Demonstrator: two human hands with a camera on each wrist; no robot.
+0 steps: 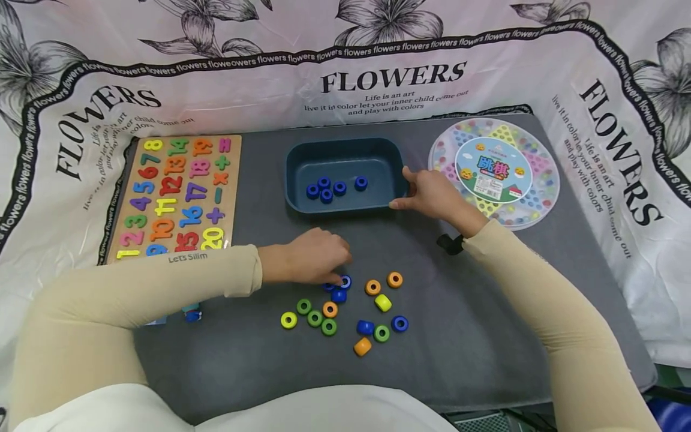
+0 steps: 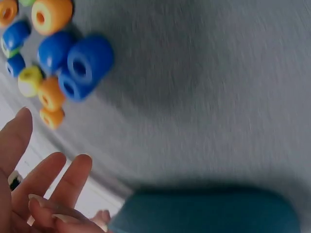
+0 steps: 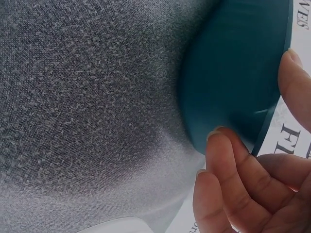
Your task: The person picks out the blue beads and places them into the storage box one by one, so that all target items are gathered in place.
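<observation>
My left hand [image 1: 313, 257] hovers at a small group of blue beads [image 1: 339, 296]; one of them is partly hidden under its fingertips in the head view. The left wrist view shows this hand [image 2: 46, 194] with fingers and thumb apart and nothing between them, beside the blue beads [image 2: 99, 56]. With my right hand [image 1: 433, 193] I grip the right end of a dark teal tub [image 1: 345, 207], which holds several blue beads [image 1: 339, 188]. In the right wrist view, the right fingers [image 3: 223, 167] bend against the tub's outer wall [image 3: 228, 82].
Loose orange beads [image 1: 372, 287], green beads [image 1: 315, 318] and yellow beads [image 1: 288, 320] lie on the grey tabletop [image 1: 459, 354]. A wooden number board [image 1: 180, 180] lies at the left. At the right is a round Chinese checkers set [image 1: 493, 171], with a black object [image 1: 450, 244] nearby.
</observation>
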